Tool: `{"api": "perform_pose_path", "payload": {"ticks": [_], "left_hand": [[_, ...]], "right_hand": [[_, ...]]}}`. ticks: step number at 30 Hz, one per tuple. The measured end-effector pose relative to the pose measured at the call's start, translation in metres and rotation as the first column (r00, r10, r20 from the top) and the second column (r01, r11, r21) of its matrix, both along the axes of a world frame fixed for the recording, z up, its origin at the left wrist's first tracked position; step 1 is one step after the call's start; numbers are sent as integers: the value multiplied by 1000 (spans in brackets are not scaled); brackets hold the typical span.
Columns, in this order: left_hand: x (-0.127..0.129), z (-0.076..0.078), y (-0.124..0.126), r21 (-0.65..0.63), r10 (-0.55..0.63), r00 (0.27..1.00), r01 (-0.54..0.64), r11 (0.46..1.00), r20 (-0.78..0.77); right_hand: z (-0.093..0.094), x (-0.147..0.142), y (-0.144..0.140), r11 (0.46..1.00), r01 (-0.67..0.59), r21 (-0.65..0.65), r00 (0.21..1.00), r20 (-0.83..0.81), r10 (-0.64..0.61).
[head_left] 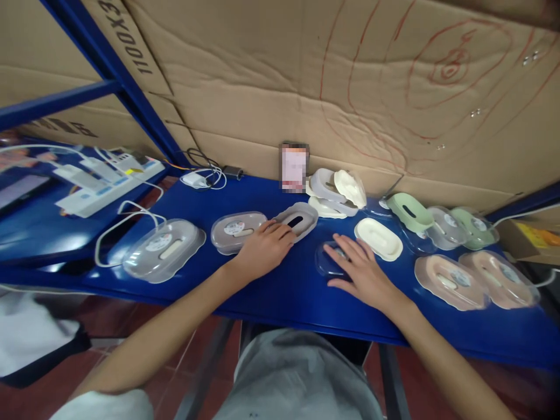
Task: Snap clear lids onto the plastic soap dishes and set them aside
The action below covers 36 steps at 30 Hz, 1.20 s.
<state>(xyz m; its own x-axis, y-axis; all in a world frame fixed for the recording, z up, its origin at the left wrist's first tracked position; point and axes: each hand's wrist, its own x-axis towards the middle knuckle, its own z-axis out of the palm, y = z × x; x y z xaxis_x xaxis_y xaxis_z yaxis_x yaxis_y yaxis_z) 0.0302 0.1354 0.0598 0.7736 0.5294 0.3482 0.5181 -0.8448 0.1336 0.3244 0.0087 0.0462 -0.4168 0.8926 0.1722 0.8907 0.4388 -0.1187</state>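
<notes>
My hands work side by side at the blue tabletop (pixel 280 297): the fingers of my left hand (pixel 266 249) lie bent and close together over the near-left end of a gray oval tray (pixel 301 217), while those of my right hand (pixel 359 269) spread flat and well open across a clear plastic lid (pixel 326 268), touching it without a grip. Whether the left fingertips pinch the tray's rim or merely rest there, I cannot tell. The step in hand looks to be steadying or picking up these two pieces; a lift of the tray would call for fingers curled under its edge, and one of the lid for the spread right fingers to close on its sides. The tray sits near the middle of the tabletop, just beside a lidded gray container (pixel 231 233), its hollow and dark slot facing up. Its long axis runs on a slant, from my left fingers away and to the right, with the slot in line. The lid's long axis is too covered and blurred to judge. Just beyond my right fingers lies a cream oval piece (pixel 380 238); two pink lidded containers (pixel 450 281) stand farther right.
</notes>
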Motion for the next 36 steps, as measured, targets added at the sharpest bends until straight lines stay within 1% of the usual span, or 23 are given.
{"api": "perform_pose_path", "payload": {"ticks": [2,4,5,6,8,10,11,12,13,14,15,17,19,20,21,22,23,25,28,30,31,33,36], "left_hand": [[-6,12,-16,-112,45,983,-26,993,176],[-14,26,-40,-356,163,900,-9,934,405],[-18,31,-52,-499,248,841,30,866,481],[-22,34,-65,-635,333,789,92,767,516],[-28,32,-88,-830,473,733,223,512,489],[-31,20,-104,-914,554,727,301,273,405],[-32,12,-110,-931,585,726,308,194,362],[-33,4,-114,-943,614,720,298,148,324],[-34,-4,-117,-952,643,706,273,140,297],[-34,-11,-118,-958,666,689,235,167,285],[-34,-16,-119,-955,681,671,183,232,294],[-34,-22,-121,-896,648,677,39,442,349],[-31,-26,-123,-721,517,775,-118,683,363],[-30,-28,-124,-596,429,840,-165,786,333],[-29,-31,-124,-472,345,893,-181,863,288],[-28,-33,-124,-367,274,929,-172,914,248],[-28,-34,-124,-285,226,945,-155,946,238],[-31,-35,-122,-208,221,927,-163,965,302],[-42,-26,-123,-232,357,798,-276,933,486],[-47,-16,-125,-256,412,710,-323,911,571],[-48,-13,-127,-249,408,693,-323,913,594],[-46,-10,-130,-206,343,733,-275,939,588],[-35,-16,-133,-119,186,862,-147,982,472]], "right_hand": [[-5,23,-10,985,153,76,988,-17,-152],[-12,44,-21,935,329,132,944,-49,-325],[-15,53,-26,903,400,155,917,-66,-394],[-18,59,-32,876,450,171,893,-78,-443],[-24,66,-43,849,494,187,869,-102,-484],[-28,67,-50,844,500,192,866,-124,-485],[-30,67,-52,845,498,194,867,-129,-481],[-31,66,-51,845,497,197,868,-129,-480],[-32,66,-49,844,497,203,868,-123,-482],[-32,66,-46,841,498,210,867,-111,-486],[-32,67,-43,837,500,222,866,-101,-490],[-27,68,-36,817,512,266,858,-113,-501],[-18,65,-37,782,530,329,848,-179,-499],[-12,59,-40,766,534,357,845,-213,-490],[-7,50,-47,759,533,375,846,-249,-471],[-2,38,-56,765,521,379,852,-286,-439],[2,24,-67,788,492,371,865,-309,-394],[5,-10,-90,858,389,336,882,-405,-241],[0,-54,-114,947,164,276,912,-409,-39],[-6,-69,-117,971,59,231,935,-352,28],[-9,-72,-114,976,26,216,944,-326,47],[-13,-71,-104,981,-3,194,951,-302,63],[-16,-60,-89,980,40,197,947,-320,26]]}}
